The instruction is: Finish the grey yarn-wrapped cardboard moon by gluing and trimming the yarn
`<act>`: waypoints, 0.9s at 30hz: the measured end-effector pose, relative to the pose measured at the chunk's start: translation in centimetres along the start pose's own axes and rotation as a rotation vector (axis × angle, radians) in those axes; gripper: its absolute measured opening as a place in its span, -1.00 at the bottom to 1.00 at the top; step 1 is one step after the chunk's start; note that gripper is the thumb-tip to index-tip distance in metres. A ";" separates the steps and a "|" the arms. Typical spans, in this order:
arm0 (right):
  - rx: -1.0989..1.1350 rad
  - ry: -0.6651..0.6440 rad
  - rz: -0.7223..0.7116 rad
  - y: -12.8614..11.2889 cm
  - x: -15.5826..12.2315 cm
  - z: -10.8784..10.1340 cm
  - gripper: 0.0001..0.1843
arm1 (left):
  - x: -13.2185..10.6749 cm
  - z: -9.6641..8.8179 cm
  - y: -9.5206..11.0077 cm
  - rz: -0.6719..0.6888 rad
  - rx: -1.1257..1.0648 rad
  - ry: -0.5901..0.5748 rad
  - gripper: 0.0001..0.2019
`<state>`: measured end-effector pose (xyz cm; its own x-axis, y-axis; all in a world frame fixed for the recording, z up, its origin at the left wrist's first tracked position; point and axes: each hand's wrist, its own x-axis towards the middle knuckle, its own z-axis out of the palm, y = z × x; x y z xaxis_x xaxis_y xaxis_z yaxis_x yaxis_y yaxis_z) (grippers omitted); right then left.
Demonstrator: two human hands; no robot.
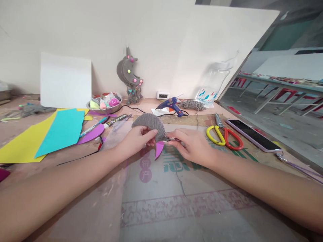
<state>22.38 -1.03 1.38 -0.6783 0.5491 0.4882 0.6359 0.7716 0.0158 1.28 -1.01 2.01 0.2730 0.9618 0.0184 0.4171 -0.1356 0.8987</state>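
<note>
A crescent [149,120] covered in tightly wound grey yarn is held upright over the table. My left hand [141,136] is closed on its inner curve, thumb in front and fingers behind. The crescent's lower tip [158,149] is bare purple card. At the edge of the wrapping, my right hand [189,143] pinches grey yarn [168,138] between thumb and fingers. A loose strand [180,184] hangs below onto the plastic sheet [156,215]. Part of the pinched yarn is hidden by the fingers.
To the right lie scissors [224,136] and a phone [253,134]. Behind are a blue glue gun [174,106], a yarn bundle [193,105], a jar [210,84], a clock [163,95] and a decorated grey crescent [126,70]. Coloured sheets [60,131], pens [93,126] and a bowl [108,110] stand left.
</note>
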 end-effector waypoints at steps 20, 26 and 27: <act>-0.016 -0.051 -0.001 0.0 0.0 0.1 -0.75 | 0.2 -0.1 -0.1 0.009 -0.051 -0.026 -0.70; -0.037 -0.037 -0.017 0.1 0.0 0.4 -0.74 | 0.2 -0.1 0.1 -0.003 -0.062 -0.007 -0.70; -0.031 -0.033 -0.015 0.1 0.0 0.4 -0.74 | 0.2 -0.1 0.0 -0.008 -0.070 -0.003 -0.70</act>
<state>22.30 -0.79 1.06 -0.6993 0.5480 0.4590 0.6364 0.7697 0.0506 1.29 -0.82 2.09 0.2725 0.9621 0.0098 0.3580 -0.1109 0.9271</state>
